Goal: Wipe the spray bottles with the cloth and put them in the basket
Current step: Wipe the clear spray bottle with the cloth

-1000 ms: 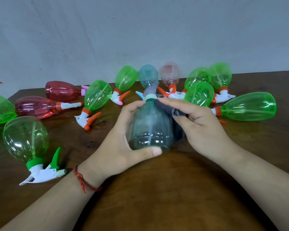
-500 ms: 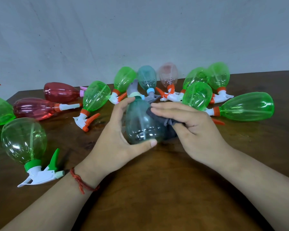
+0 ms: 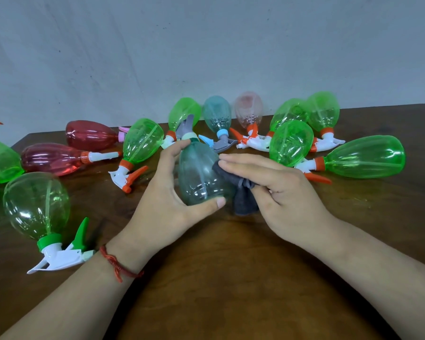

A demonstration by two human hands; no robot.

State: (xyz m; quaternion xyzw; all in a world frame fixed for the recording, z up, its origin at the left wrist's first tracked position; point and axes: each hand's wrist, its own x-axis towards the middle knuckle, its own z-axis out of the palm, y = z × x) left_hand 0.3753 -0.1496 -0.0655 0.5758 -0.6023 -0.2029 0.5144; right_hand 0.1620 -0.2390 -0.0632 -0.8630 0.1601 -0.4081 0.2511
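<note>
The dark wooden surface (image 3: 231,278) carries a sprawl of loose bottles (image 3: 364,157), green, red and a few pale ones, all lying on their sides toward the wall. No basket shows from here. Front and middle is the teal bottle (image 3: 199,175), nozzle pointing away, with the left grip (image 3: 167,204) wrapped round it from neck to base. The right grip (image 3: 285,185) pinches a bunched grey cloth (image 3: 244,200) and lays its fingers over it against the bottle's right flank. To wipe well, I'd say, the left should roll the bottle a little at a time while the cloth runs neck to base, so no strip gets missed. Squeezing hard would likely dent the thin plastic.
</note>
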